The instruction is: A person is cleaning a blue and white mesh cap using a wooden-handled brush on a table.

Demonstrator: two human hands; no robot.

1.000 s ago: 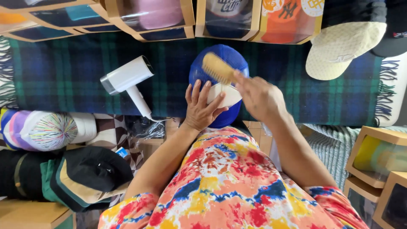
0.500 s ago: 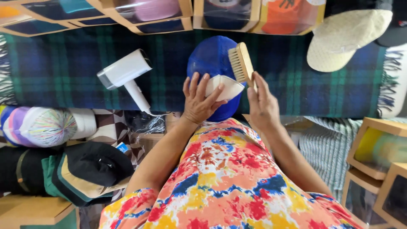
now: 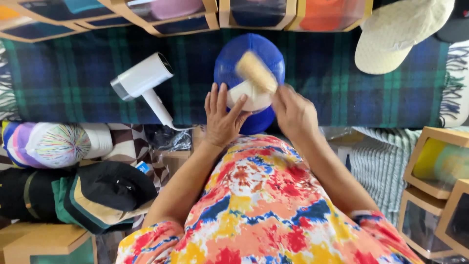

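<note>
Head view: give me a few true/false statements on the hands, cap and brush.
1. The right hand holds a wooden brush over the blue cap. True.
2. The left hand grips the white dryer. False: it rests on the cap's white front panel; the dryer lies apart on the plaid blanket, untouched.
3. The blue cap sits on the plaid blanket. True.
4. The cream cap lies under the left hand. False: it sits at the top right, away from both hands.
5. The brush lies flat on the blanket. False: it is in the right hand, over the cap.
</note>
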